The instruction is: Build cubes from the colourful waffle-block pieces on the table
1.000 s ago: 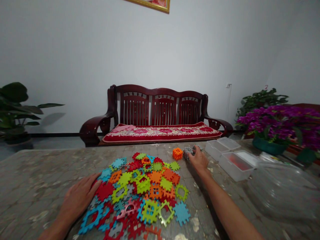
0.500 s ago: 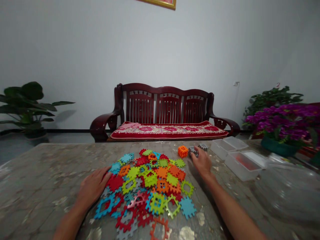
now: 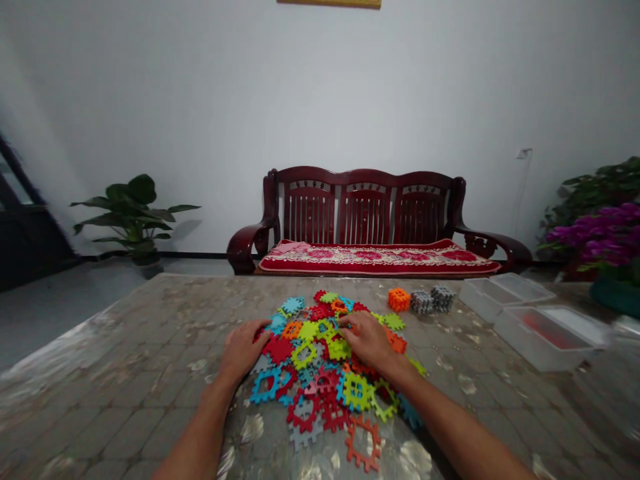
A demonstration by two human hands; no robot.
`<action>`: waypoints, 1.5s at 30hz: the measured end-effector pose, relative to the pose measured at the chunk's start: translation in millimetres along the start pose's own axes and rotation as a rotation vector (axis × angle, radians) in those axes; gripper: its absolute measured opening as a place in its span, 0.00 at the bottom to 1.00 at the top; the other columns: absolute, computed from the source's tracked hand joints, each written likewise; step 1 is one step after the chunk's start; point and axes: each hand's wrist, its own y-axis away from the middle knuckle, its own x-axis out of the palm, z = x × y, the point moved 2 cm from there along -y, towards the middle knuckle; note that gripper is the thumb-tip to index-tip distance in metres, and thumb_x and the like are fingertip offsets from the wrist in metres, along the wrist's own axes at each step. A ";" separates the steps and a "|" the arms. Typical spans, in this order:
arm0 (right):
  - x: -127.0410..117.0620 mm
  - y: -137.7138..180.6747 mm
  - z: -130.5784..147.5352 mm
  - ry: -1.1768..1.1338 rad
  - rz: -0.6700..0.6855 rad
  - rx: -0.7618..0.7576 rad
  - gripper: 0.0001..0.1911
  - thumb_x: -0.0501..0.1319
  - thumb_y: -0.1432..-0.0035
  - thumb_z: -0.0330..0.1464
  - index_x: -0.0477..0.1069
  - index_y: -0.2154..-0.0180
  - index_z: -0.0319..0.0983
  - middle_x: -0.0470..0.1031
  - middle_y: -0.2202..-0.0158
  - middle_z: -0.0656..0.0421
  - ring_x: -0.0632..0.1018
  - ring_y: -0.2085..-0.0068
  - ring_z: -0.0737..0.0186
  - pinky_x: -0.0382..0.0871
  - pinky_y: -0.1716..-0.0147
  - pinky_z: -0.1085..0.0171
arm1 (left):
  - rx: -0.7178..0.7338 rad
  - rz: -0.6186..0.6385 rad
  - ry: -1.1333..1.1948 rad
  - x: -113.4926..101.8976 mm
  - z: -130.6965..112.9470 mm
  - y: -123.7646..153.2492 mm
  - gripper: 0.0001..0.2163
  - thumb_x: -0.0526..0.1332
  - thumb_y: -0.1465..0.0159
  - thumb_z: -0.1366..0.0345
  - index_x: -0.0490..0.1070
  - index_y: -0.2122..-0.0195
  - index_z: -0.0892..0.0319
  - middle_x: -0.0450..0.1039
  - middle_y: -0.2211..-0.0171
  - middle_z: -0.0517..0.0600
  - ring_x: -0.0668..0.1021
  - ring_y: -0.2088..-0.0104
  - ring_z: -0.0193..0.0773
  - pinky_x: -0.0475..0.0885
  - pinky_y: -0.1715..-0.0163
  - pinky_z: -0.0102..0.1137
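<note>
Rests left hand (image 3: 246, 345), spread, against toothed-tile pile (image 3: 320, 370), likely steadying it; holds right hand (image 3: 367, 340) over it, can't tell if pinching; has orange block (image 3: 399, 300), gray blocks (image 3: 421, 303) beyond, apparently color-sorted.

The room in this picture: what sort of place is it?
Probably a home living room, judging by the wooden bench with its red patterned cover and the potted plant near the wall.
</note>
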 end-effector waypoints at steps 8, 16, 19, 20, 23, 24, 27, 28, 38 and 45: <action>17.7 4.9 64.2 0.164 0.280 -0.109 0.17 0.67 0.46 0.38 0.79 0.54 0.41 0.82 0.54 0.54 0.75 0.50 0.51 0.64 0.50 0.57 | -0.015 -0.024 0.015 1.9 -1.1 1.0 0.20 0.52 0.31 0.60 0.77 0.44 0.57 0.79 0.44 0.55 0.77 0.42 0.47 0.65 0.37 0.45; 23.9 6.2 62.6 0.082 0.228 -0.054 0.27 0.66 0.46 0.30 0.74 0.43 0.41 0.79 0.45 0.51 0.76 0.45 0.51 0.66 0.45 0.56 | -0.029 -0.027 0.012 1.0 -3.4 1.4 0.19 0.52 0.31 0.60 0.77 0.45 0.56 0.79 0.44 0.55 0.77 0.42 0.46 0.64 0.37 0.45; 20.6 5.2 54.2 -0.027 0.137 -0.053 0.21 0.62 0.43 0.26 0.78 0.48 0.44 0.81 0.47 0.56 0.78 0.47 0.56 0.68 0.45 0.60 | -0.034 -0.024 0.016 1.7 -1.4 0.8 0.19 0.52 0.31 0.60 0.77 0.45 0.56 0.79 0.44 0.55 0.77 0.42 0.46 0.64 0.36 0.44; 17.7 5.2 49.5 -0.059 0.097 -0.054 0.17 0.61 0.41 0.27 0.80 0.52 0.45 0.83 0.50 0.57 0.79 0.49 0.57 0.69 0.47 0.61 | -0.035 -0.024 0.015 2.1 -0.7 0.5 0.19 0.52 0.31 0.60 0.77 0.45 0.55 0.79 0.44 0.54 0.77 0.42 0.46 0.64 0.36 0.44; 3.0 6.7 25.4 -0.156 -0.062 -0.044 0.12 0.59 0.38 0.30 0.81 0.58 0.45 0.84 0.57 0.58 0.81 0.54 0.57 0.71 0.51 0.61 | -0.033 -0.021 0.007 3.1 0.4 -0.4 0.20 0.52 0.31 0.59 0.77 0.45 0.56 0.79 0.44 0.54 0.77 0.42 0.45 0.65 0.37 0.43; -3.8 8.2 13.3 -0.193 -0.122 -0.035 0.13 0.58 0.37 0.31 0.81 0.58 0.45 0.84 0.57 0.58 0.81 0.55 0.57 0.72 0.52 0.61 | -0.031 -0.019 0.006 3.4 0.4 -0.7 0.20 0.51 0.31 0.59 0.77 0.45 0.57 0.79 0.44 0.54 0.77 0.42 0.45 0.65 0.37 0.43; -27.4 17.6 -33.7 -0.250 -0.263 0.017 0.16 0.55 0.38 0.31 0.82 0.58 0.43 0.84 0.59 0.56 0.82 0.57 0.56 0.74 0.54 0.59 | -0.030 -0.016 0.000 3.3 0.3 -1.0 0.21 0.51 0.31 0.58 0.77 0.44 0.57 0.79 0.43 0.54 0.77 0.42 0.46 0.65 0.37 0.43; -35.7 22.2 -51.7 -0.231 -0.285 0.043 0.16 0.55 0.39 0.32 0.82 0.58 0.43 0.84 0.59 0.56 0.82 0.57 0.55 0.74 0.53 0.58 | -0.029 -0.016 -0.004 2.9 0.2 -1.1 0.21 0.50 0.31 0.58 0.77 0.45 0.57 0.79 0.43 0.55 0.77 0.42 0.46 0.66 0.37 0.43; -75.1 78.6 -188.0 0.045 -0.359 0.441 0.32 0.57 0.60 0.25 0.80 0.51 0.41 0.82 0.49 0.54 0.79 0.45 0.49 0.67 0.38 0.51 | -0.033 -0.003 -0.023 -2.9 -2.7 -2.7 0.25 0.48 0.33 0.54 0.78 0.45 0.57 0.80 0.45 0.55 0.79 0.44 0.48 0.69 0.39 0.43; -74.5 88.2 -192.6 0.196 -0.292 0.521 0.29 0.60 0.50 0.31 0.76 0.45 0.37 0.80 0.46 0.49 0.79 0.45 0.48 0.68 0.40 0.52 | -0.024 -0.008 -0.037 -1.6 1.5 -4.9 0.26 0.47 0.34 0.52 0.78 0.46 0.57 0.81 0.46 0.54 0.80 0.45 0.49 0.71 0.41 0.42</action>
